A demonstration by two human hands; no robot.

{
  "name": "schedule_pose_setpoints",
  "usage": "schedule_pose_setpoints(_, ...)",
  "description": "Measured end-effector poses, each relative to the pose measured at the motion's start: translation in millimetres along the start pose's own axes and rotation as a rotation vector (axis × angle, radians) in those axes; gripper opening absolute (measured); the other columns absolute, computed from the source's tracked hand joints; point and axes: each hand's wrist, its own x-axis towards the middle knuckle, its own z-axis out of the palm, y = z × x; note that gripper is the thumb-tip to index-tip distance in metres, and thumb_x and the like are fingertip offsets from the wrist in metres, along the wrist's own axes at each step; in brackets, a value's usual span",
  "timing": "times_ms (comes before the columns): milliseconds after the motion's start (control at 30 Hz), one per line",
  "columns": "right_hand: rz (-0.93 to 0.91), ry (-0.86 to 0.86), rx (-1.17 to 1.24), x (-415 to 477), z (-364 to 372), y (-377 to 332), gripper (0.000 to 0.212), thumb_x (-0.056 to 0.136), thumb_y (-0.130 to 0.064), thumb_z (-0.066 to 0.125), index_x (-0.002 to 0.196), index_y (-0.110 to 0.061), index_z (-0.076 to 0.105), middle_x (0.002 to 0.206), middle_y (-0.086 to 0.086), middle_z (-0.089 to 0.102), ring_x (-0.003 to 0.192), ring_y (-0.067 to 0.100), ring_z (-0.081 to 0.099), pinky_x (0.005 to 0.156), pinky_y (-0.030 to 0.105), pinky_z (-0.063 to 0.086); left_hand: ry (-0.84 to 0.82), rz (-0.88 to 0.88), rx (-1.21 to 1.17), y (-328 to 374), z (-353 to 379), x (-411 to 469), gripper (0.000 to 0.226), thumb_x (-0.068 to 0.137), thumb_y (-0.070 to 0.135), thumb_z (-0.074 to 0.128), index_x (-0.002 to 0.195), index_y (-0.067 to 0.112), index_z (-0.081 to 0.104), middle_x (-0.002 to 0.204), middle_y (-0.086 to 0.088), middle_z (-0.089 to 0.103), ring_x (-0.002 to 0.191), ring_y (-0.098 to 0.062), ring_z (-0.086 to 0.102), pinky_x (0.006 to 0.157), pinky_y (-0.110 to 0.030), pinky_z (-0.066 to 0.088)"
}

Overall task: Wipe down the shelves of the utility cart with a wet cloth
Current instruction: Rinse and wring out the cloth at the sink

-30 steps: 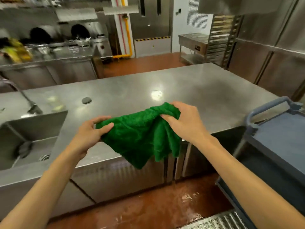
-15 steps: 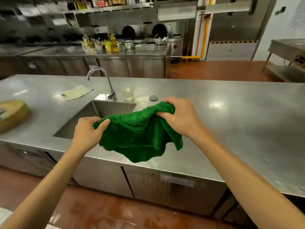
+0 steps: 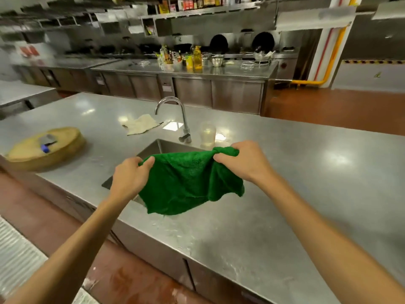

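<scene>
A round wooden chopping block (image 3: 46, 152) with a blue-handled cleaver (image 3: 47, 141) lies at the left of the steel counter (image 3: 306, 183). The left hand (image 3: 129, 178) pinches one top corner of the green cloth (image 3: 188, 181), thumb over curled fingers. The cloth hangs spread above the near edge of the sink (image 3: 157, 148), in front of the tap (image 3: 183, 119). The right hand (image 3: 245, 164) grips the other corner, bunched in its curled fingers. Labels on the far bottles (image 3: 197, 58) are too blurred to read.
</scene>
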Motion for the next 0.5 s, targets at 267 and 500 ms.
schedule_pose_setpoints(267,-0.016,-0.056,0.267,50.1,99.8,-31.2,0.032,0.086,-0.046,0.064,0.085,-0.015,0.068,0.078,0.001,0.068,0.074,0.014,0.065,0.073,0.037,0.059,-0.506,-0.429,-0.901,5.2,48.9,59.2,0.043,0.102,0.039,0.049,0.127,0.006,0.062,0.118,-0.018,0.072,0.11,-0.034,0.068,0.085,-0.046,0.056)
schedule_pose_setpoints(500,-0.203,-0.366,0.077,98.4,147.2,-52.0,0.019,0.081,-0.02,0.065,0.1,-0.02,0.067,0.094,-0.001,0.065,0.083,0.014,0.06,0.079,0.035,0.056,-0.51,-0.392,-0.935,2.6,59.5,137.1,0.021,0.095,0.018,0.064,0.107,0.001,0.069,0.091,-0.015,0.073,0.069,-0.021,0.073,0.058,-0.031,0.057)
